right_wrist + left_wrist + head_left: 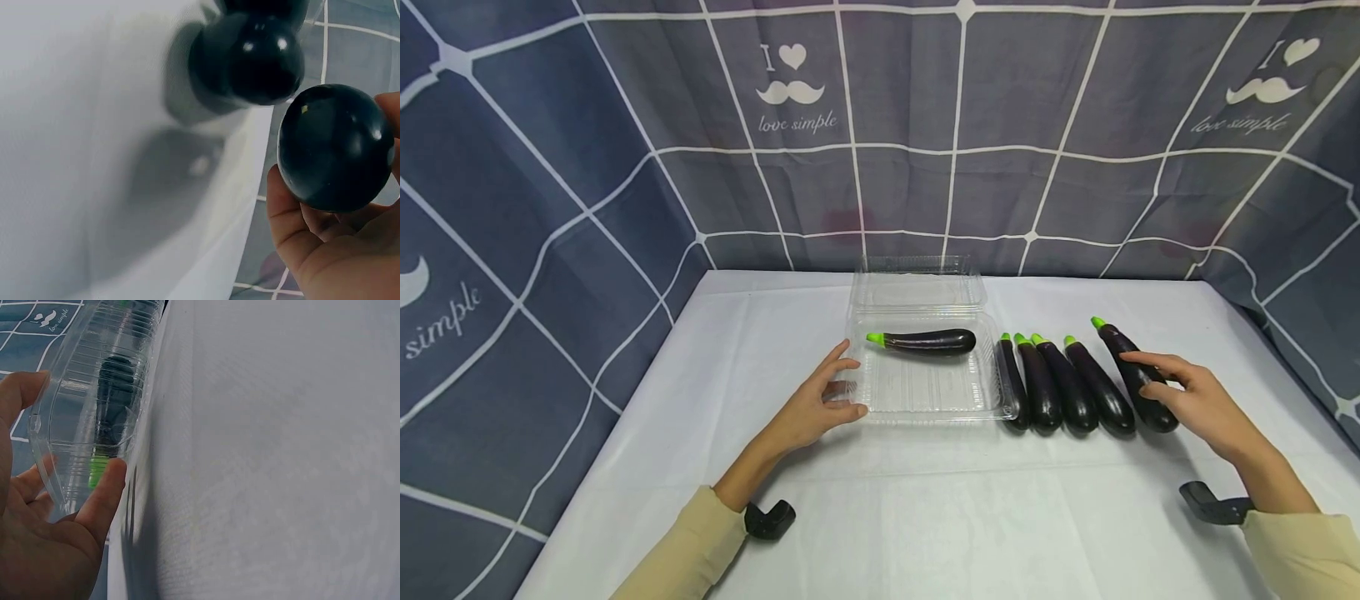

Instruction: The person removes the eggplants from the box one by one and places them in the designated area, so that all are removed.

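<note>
Eggplant [1138, 379], rightmost of the row on the table [925, 500], long axis toward 11 o'clock, sits grasped in my right hand [1195, 400]; my left hand [816, 408] pinches the clear tray [925, 392] rim.

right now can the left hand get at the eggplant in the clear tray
Probably yes: the left hand already holds the open tray's left edge, the lid is up, and nothing covers the eggplant inside.

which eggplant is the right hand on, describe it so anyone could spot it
On the white table, right of the clear tray, five eggplants lie in a row. It is the rightmost eggplant, under the right hand, set slightly apart from the others.
</note>
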Demonstrator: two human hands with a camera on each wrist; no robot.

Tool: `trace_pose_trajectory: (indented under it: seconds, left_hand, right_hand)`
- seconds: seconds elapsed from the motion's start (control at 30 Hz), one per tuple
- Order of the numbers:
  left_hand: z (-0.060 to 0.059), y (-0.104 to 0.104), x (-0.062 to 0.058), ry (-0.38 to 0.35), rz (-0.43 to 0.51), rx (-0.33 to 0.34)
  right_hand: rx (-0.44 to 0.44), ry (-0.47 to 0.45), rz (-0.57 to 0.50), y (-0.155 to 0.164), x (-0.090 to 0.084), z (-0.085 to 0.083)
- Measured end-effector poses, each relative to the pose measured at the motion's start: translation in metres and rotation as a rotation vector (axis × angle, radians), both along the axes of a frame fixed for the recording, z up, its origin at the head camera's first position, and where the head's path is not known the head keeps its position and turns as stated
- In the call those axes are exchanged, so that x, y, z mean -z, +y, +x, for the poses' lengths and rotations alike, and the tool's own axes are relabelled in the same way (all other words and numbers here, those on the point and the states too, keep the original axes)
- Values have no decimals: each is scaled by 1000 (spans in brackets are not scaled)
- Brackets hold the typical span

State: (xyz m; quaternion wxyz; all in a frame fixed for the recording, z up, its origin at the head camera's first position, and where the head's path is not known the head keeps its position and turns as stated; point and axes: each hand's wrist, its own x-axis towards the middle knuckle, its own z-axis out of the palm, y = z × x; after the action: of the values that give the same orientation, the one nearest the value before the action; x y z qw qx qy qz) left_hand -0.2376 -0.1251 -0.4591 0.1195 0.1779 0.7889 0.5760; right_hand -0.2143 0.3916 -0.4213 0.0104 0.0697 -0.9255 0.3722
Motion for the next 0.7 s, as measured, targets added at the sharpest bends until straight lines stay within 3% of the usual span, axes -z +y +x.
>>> trace_pose_trajectory:
  seconds: [0.3,0.7]
  left_hand:
    - [1,0,-1,-2,-2,1]
    - [0,1,0,0,6,1]
  right_hand:
    - [-4,-170,-34,9,8,-6]
    - [-31,-147,-44,12,20,-14]
